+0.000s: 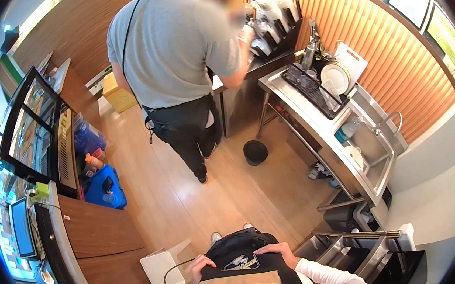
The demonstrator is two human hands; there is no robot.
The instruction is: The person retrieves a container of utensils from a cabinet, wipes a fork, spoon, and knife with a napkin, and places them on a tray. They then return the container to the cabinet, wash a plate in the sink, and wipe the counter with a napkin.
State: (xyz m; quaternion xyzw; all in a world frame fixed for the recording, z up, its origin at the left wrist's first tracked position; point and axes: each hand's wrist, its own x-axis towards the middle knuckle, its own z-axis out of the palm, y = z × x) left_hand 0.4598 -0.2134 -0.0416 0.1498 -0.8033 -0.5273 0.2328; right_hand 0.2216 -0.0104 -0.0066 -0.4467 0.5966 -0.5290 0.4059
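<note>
A black apron with a tan band along its top edge and a pale printed emblem hangs over my white top. At its left side my left hand has its fingers curled on the cloth. On the opposite side my right hand grips the fabric, thumb and fingers bent over it. A black strap runs down beside my right wrist. The tips of my light shoes show beyond the apron's lower part.
Ahead stands a co-worker in a grey shirt, facing a counter with stacked cups. To the right are a steel sink, a dish rack and steel bins. A black bucket, white stool and blue crate are on the floor.
</note>
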